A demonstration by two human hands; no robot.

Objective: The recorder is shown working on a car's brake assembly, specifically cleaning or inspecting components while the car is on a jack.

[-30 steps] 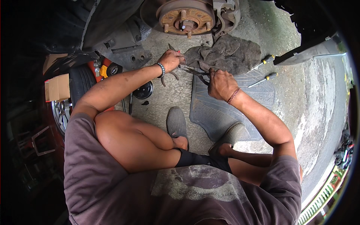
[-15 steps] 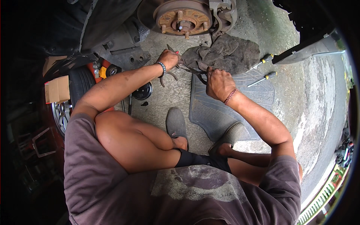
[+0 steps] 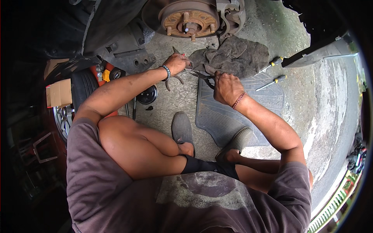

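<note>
- While the right hand [image 3: 228, 87] clamps its fingers on dark pliers [image 3: 204, 78], their nose juts leftward.
- Left hand [image 3: 177, 64]: fingers wrapped round a pronged metal tool [image 3: 180, 80], prongs below them.
- Both look stiff, maybe slick; handles probably offer surest hold.

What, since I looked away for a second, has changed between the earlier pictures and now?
The right hand, holding the black-handled pliers, has shifted slightly left, toward the left hand. Nothing was newly grasped or let go: the left hand keeps its curved-handled tool. The grey cloth, screwdrivers and floor mat stayed put.
</note>
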